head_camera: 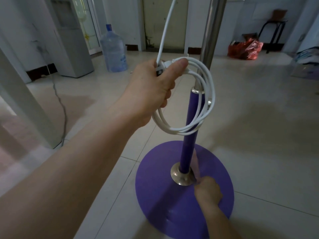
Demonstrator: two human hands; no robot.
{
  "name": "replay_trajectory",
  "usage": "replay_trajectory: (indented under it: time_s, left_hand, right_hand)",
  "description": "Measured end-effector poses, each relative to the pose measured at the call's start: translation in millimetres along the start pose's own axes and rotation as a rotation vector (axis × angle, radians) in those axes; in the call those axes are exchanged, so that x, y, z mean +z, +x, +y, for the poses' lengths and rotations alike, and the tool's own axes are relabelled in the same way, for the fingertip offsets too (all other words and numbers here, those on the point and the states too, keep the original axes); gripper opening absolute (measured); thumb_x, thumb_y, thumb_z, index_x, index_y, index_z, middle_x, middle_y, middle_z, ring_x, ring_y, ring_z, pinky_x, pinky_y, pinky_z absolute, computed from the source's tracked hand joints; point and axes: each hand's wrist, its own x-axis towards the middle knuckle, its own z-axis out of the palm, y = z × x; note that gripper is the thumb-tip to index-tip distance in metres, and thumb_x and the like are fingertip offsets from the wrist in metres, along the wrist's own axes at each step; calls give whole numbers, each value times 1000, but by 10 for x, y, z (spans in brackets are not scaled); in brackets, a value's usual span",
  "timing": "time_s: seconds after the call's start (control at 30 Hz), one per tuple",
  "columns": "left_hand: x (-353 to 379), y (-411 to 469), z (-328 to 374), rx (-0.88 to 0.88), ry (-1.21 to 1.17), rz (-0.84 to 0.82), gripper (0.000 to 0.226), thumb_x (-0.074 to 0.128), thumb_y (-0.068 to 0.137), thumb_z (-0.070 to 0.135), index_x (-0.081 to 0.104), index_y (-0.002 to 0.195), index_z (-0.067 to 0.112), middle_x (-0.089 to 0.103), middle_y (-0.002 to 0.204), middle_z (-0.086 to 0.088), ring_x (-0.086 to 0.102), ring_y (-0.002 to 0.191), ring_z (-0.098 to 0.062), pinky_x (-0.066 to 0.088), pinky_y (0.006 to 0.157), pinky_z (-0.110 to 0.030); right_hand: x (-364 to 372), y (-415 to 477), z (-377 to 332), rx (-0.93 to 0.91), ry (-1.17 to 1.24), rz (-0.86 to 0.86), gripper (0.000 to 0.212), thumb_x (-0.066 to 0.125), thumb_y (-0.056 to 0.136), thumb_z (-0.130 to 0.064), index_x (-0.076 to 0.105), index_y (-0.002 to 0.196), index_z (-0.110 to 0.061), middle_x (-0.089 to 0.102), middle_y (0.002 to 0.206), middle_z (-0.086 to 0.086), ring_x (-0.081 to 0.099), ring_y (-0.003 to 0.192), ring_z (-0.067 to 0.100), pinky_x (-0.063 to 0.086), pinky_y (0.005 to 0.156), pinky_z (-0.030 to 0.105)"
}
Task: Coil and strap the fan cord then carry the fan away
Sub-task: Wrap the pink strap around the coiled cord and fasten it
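We've got two bare forearms [77,161] running to the frame edge, bare left hand [150,88] and bare right hand [208,191], short nails, right one slightly motion-blurred.

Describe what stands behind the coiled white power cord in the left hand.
Through the coiled white power cord shows the fan's pole: purple lower tube meeting silver upper tube. The loops cover part of its collar and side knob. The left hand grips the coil.
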Motion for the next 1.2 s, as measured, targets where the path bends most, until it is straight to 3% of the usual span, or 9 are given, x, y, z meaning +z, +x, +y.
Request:
replay_trajectory:
  time_s: [0.23, 0.33, 0.4, 0.47, 0.63, 0.77, 0.93, 1.1, 1.2]
  left_hand:
    - [-111, -66, 150, -42, -38, -49, 24, 58, 92, 36, 63, 92, 12, 44, 44, 11, 36, 40, -2, 34, 39, -15]
    - [-195, -125, 299, -61, -66, -86, 25, 59, 91, 37, 64, 89, 13, 43, 45, 11, 35, 40, -3, 34, 38, -15]
    - [-239, -135, 371, -90, -79, -114, 26, 60, 90, 38, 64, 89, 13, 42, 45, 11, 34, 40, -3, 33, 38, -15]
    - [-295, -157, 459, -107, -89, -138, 25, 59, 91, 38, 64, 88, 13, 40, 46, 11, 33, 40, -3, 32, 37, -15]
    - [-401, -201, 659, -155, -118, -192, 25, 59, 92, 36, 62, 80, 14, 40, 47, 11, 32, 40, -4, 31, 36, -15]
    - [-460, -198, 727, -193, -188, -264, 39, 56, 93, 36, 65, 57, 23, 40, 47, 10, 31, 39, -3, 29, 35, -14]
    - [-497, -171, 722, -222, -163, -201, 27, 62, 88, 40, 63, 78, 15, 55, 72, 0, 35, 41, -3, 32, 37, -14]
    - [-467, -153, 673, -247, -133, -148, 31, 64, 86, 43, 66, 88, 12, 67, 85, -5, 41, 42, -3, 36, 38, -15]
    - [-458, -141, 648, -246, -84, -144, 36, 64, 85, 46, 67, 89, 11, 58, 73, -4, 41, 47, -6, 36, 41, -17]
  right_hand:
    - [-854, -121, -685, -204, 39, -184, 25, 69, 81, -22, 71, 100, -5, 71, 105, 13, 67, 99, 30, 46, 67, 29]
    - [-1336, -304, -974, -332, 225, -247, 6, 68, 80, -13, 74, 80, -12, 68, 77, 10, 63, 69, 25, 47, 61, 28]
    - [-1639, -442, -1124, -386, 421, -226, 23, 60, 87, -7, 66, 66, -16, 59, 55, 1, 53, 45, 14, 38, 45, 19]
    - [-1950, -627, -1264, -406, 600, -257, 23, 54, 91, -6, 70, 76, -11, 60, 49, 0, 50, 35, 6, 34, 35, 15]
    - [-2428, -1023, -1482, -520, 927, -451, 10, 71, 86, -16, 77, 93, -12, 77, 79, 7, 66, 65, 16, 54, 65, 28]
    - [-2505, -1174, -1542, -530, 1136, -475, 11, 68, 88, -15, 73, 92, -6, 69, 57, 1, 62, 43, 8, 47, 40, 19]
    - [-2495, -1246, -1536, -474, 1207, -474, 12, 73, 82, -17, 69, 91, -10, 71, 76, 7, 66, 57, 15, 55, 48, 26]
    - [-2468, -1334, -1625, -402, 1259, -529, 35, 67, 90, -23, 68, 116, 0, 70, 107, 23, 63, 93, 32, 49, 97, 51]
    - [-2459, -1356, -1650, -395, 1284, -538, 34, 67, 89, -21, 68, 115, 1, 69, 107, 23, 63, 92, 32, 49, 98, 50]
